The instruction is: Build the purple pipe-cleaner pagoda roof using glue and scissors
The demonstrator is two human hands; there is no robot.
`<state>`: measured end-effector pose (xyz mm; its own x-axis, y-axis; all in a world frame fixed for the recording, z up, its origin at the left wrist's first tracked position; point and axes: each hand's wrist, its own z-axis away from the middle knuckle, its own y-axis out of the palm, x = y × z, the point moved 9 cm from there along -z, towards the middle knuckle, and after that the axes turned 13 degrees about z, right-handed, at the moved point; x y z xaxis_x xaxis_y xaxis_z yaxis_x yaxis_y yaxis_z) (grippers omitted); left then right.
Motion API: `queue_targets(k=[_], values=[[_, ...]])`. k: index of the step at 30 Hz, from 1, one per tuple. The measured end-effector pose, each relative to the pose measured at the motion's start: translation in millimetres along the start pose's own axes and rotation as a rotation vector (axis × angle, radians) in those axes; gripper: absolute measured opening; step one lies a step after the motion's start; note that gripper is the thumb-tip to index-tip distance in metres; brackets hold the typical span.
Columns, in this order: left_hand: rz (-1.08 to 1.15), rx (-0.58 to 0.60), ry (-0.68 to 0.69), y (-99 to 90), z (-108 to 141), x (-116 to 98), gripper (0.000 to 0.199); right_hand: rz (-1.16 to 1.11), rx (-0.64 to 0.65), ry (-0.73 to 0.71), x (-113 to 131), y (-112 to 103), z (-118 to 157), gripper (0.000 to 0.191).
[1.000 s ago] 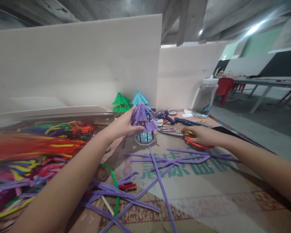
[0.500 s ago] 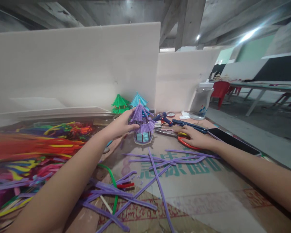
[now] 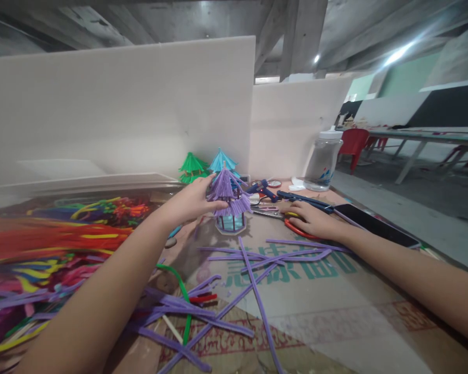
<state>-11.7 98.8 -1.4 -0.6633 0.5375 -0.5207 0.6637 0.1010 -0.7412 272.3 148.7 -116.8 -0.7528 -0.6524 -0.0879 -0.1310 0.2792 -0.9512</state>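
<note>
A small purple model pavilion (image 3: 229, 189) with a two-tiered fringed roof and light-blue panels stands upright on the cardboard. My left hand (image 3: 195, 201) is closed on its left side, the thumb across the front of the roof and the other fingers partly hidden behind. Farther right, my right hand (image 3: 310, 219) lies on scissors (image 3: 296, 227) with red and yellow handles. Its fingers curl over the handles, and the blades point left. Purple pipe cleaners (image 3: 253, 288) are strewn in front of both hands.
Green (image 3: 193, 166) and blue (image 3: 220, 160) pavilions stand behind. A glue gun (image 3: 263, 189), a dark-blue long-handled tool (image 3: 306, 200), a phone (image 3: 374, 224) and a water bottle (image 3: 323, 161) are to the right. Bundles of coloured pipe cleaners (image 3: 58, 236) fill the left side. White boards (image 3: 120, 109) rise behind.
The purple pavilion has turned slightly in my left hand, showing its panels and posts at another angle. My right hand stays on the scissors.
</note>
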Motion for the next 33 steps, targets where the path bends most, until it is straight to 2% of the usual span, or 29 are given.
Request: queue_targets(k=[3, 6, 8, 11, 14, 18, 28, 33], values=[[-0.032, -0.072, -0.029, -10.9, -1.0, -2.5, 0.079, 0.004, 0.004, 0.013, 1.4, -2.2, -0.4, 0.045], [0.066, -0.196, 0.061, -17.1, -3.8, -4.3, 0.062, 0.0, 0.011, 0.027, 2.1, -4.0, 0.1, 0.047], [0.16, -0.234, 0.115, -14.1, -5.6, -2.1, 0.054, -0.009, 0.008, 0.03, 1.9, -4.7, 0.2, 0.047], [0.307, -0.213, 0.145, -3.5, -7.7, 1.1, 0.056, -0.026, -0.006, 0.028, 0.8, -4.8, -0.2, 0.045], [0.341, -0.164, 0.129, 4.2, -8.0, 0.5, 0.061, -0.031, -0.014, 0.016, 0.5, -4.2, -1.0, 0.044], [0.293, -0.17, 0.121, 0.3, -5.5, -3.2, 0.061, -0.049, -0.001, 0.017, 0.6, -3.4, -1.1, 0.045], [0.168, -0.139, 0.204, -2.4, -2.1, -18.8, 0.051, -0.08, -0.007, 0.019, 2.6, -6.6, -0.3, 0.045], [0.206, -0.165, 0.18, -6.9, -0.4, -20.8, 0.043, -0.054, -0.004, -0.005, 4.2, -5.8, 0.2, 0.043]])
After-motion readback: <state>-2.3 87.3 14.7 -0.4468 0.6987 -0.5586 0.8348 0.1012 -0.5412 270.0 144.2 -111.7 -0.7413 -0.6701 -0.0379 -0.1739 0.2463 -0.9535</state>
